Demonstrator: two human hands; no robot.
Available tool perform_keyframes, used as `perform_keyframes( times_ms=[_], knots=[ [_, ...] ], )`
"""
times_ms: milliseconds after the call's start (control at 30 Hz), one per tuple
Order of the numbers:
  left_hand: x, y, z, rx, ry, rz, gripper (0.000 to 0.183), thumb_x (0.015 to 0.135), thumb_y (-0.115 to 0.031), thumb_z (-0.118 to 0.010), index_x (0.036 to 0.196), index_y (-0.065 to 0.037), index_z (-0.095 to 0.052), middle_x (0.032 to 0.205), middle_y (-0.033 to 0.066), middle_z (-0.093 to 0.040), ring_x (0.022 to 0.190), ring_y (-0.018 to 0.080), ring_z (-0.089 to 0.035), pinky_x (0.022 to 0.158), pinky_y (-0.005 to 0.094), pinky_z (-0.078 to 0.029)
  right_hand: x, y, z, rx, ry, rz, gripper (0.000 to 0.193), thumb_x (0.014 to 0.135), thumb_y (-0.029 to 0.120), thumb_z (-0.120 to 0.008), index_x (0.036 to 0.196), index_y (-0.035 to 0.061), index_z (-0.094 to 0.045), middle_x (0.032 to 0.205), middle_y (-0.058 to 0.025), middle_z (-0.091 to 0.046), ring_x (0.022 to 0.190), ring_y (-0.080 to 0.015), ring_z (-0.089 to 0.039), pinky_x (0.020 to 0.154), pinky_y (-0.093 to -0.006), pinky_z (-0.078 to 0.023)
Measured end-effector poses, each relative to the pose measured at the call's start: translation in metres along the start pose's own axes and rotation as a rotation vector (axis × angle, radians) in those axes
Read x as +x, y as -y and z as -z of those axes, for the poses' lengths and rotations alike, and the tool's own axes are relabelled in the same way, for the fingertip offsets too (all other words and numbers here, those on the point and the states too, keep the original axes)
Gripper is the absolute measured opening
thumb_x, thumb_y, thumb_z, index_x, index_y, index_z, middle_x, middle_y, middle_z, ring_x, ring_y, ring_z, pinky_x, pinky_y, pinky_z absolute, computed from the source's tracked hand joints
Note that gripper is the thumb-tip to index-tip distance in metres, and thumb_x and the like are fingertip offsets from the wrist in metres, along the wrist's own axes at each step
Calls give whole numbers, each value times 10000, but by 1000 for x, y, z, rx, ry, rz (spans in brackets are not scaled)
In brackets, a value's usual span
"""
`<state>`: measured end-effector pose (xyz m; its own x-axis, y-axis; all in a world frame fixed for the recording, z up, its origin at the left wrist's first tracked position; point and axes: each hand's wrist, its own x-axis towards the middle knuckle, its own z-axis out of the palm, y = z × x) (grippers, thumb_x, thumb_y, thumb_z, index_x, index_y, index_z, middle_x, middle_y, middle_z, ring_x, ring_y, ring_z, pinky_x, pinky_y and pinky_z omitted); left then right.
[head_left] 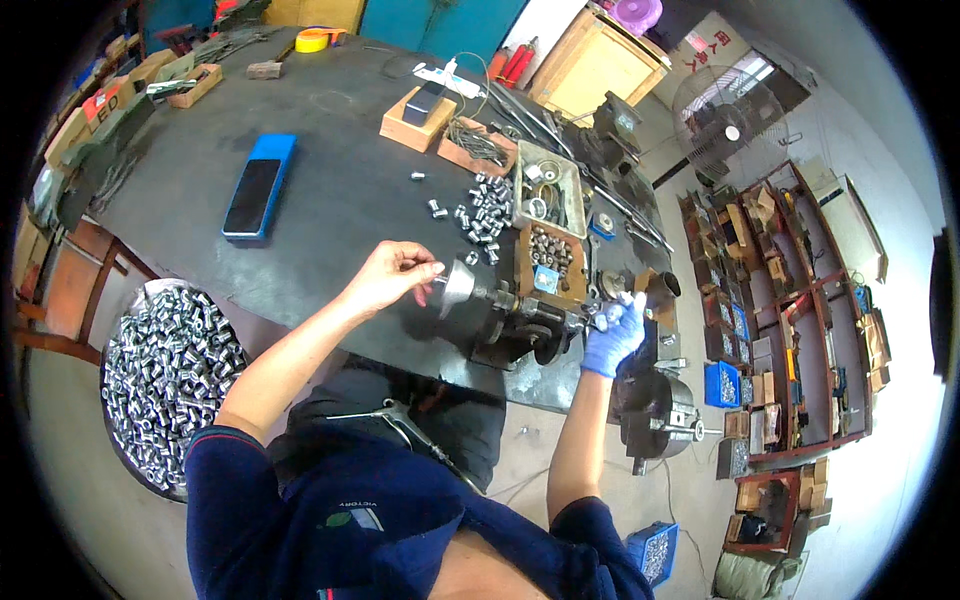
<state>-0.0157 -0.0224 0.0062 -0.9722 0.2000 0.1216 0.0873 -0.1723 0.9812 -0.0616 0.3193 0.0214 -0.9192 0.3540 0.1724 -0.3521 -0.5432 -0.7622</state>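
My left hand (pixel 395 273), bare, is closed in a pinch at the front of a silver cone-shaped metal piece (pixel 458 285) on a small bench machine (pixel 525 330). Whatever lies between those fingertips is too small to make out. At the machine's other end, my right hand (pixel 615 338), in a blue glove, has its fingers curled around something mostly hidden by the glove. Just behind the machine stands a wooden box (pixel 568 290) of small metal parts. Loose shiny cylindrical fittings (pixel 487 208) lie in a heap on the dark table beyond my left hand.
A large round pan of metal fittings (pixel 170 385) stands at my left. On the table (pixel 335 215) are a blue handheld device (pixel 262 187), a tray of rings and parts (pixel 550 190) and a phone on a wooden block (pixel 415 115). A dark vise-like machine (pixel 655 415) stands at right.
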Motion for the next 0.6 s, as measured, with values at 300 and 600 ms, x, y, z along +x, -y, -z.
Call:
perform_keyframes(
  times_ms=[300,600],
  knots=[
    [0,-3,-3,-186,12,24,231,838,-185,-595,889,39,-571,750,81,-582,597,144,-576,505,250,-489,-68,-20,75,-90,-132,-266,297,887,349,-502,806,65,-534,504,18,-432,390,-56,-359,299,-190,-239],
    [-47,-18,61,37,-141,79,158,825,-104,-593,880,42,-566,726,77,-584,600,133,-574,510,250,-498,65,-70,89,-299,21,-158,192,899,244,-492,797,89,-541,567,58,-406,429,-58,-375,378,-197,-308]
  ],
)
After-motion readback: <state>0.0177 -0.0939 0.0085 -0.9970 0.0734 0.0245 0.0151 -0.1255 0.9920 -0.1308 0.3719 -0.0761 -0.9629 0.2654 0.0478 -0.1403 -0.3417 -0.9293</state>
